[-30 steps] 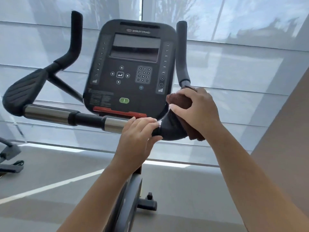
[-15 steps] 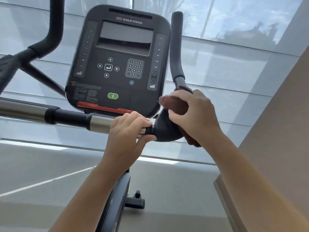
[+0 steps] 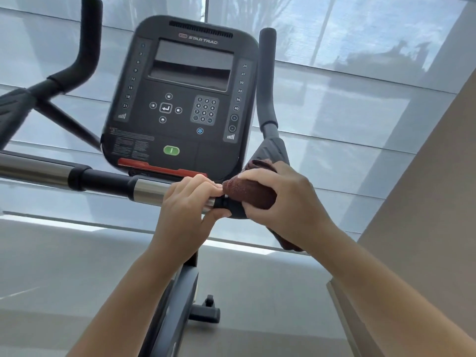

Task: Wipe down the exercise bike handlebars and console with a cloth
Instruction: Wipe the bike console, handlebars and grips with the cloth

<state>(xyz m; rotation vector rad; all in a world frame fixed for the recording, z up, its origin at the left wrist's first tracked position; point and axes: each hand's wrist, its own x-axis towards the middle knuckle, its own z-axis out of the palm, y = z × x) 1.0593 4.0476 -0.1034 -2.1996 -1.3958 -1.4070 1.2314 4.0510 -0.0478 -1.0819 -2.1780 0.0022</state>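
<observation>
Cloth (image 3: 251, 193) has been dragged inward along the right handlebar junction, now bunched against the left hand (image 3: 189, 210) knuckles. Right hand (image 3: 286, 199) has been shifted down and inward; the padded grip section (image 3: 271, 150) above it is now uncovered.

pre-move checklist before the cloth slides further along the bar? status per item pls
1. Cloth gripped by right hand: ok.
2. Cloth touching the black handlebar joint: ok.
3. Left hand steadying the chrome bar section: ok.
4. Path along the bar clear: not ok, left hand sits right beside the cloth.
5. Console wiped yet: cannot tell.
6. Loose cloth end hanging under the bar, clear of snags: cannot tell.
</observation>
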